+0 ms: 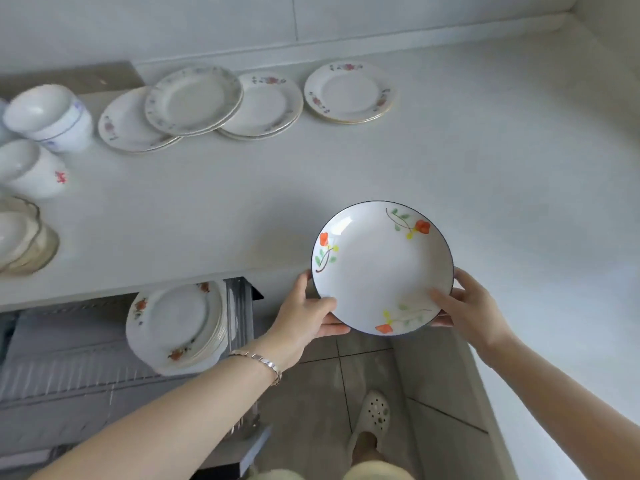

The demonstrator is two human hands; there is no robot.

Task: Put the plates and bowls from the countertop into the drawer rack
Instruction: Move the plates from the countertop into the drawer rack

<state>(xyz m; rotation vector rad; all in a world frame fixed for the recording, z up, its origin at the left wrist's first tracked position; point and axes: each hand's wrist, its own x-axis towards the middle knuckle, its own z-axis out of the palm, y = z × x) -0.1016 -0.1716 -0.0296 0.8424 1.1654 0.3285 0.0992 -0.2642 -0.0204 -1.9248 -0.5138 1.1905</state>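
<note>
**2 hands on 1 plate**

The left hand [304, 313] and right hand [464, 303] pinch opposite rims of the flowered plate [381, 268], thumbs on top, at the table [346, 174] edge. It looks stiff, glazed, slick and breakable; rim grips suit it.

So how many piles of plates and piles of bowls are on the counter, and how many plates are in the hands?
Plate piles on the countertop: 4
Bowl piles on the countertop: 3 in view; the picture's left edge may hide more
Flowered plate gripped by left hand and right hand: 1
Total: 8
</note>
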